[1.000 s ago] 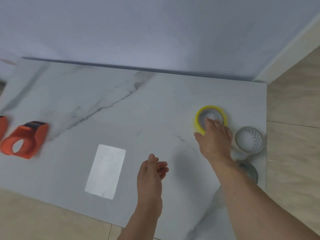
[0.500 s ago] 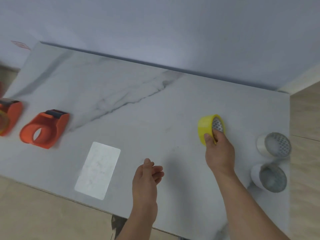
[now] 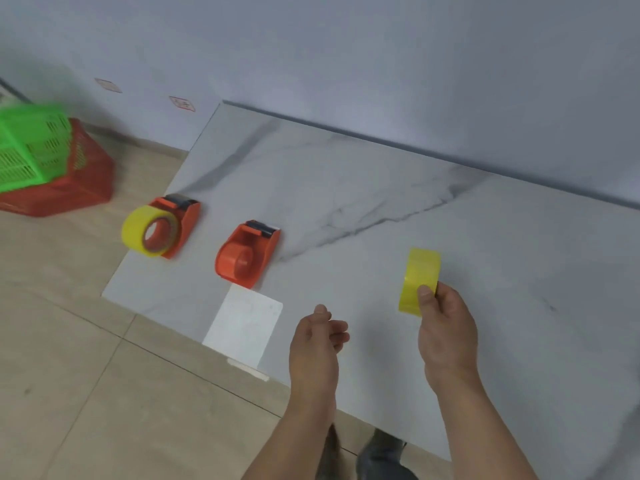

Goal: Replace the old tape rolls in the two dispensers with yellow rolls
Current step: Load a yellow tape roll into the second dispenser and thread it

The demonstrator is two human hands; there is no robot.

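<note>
Yellow roll (image 3: pixel 419 279) is sitting on edge in the right hand (image 3: pixel 446 327), thumb pressing its outer band and the other fingers hidden behind it, raised above the marble slab (image 3: pixel 381 188). The empty dispenser (image 3: pixel 246 255) is lying well to the left of that hand and a little farther from the person, its round orange hub facing forward and leftward, its cutter end pointing away toward the wall. The left hand (image 3: pixel 317 344) is hovering loosely curled and holding nothing, between the roll and the empty dispenser, so it is the nearer of the two to that dispenser (and looks best placed to steady it). The roll's bore is running roughly left to right, so it is probably needing a turn as well as a leftward carry before it is lining up with the hub. Farther left, at the slab's edge, the loaded dispenser (image 3: pixel 166 227) is already carrying a yellow roll, so one of the two swaps appears done. A white card (image 3: pixel 244 327) is lying just in front of the empty dispenser.
</note>
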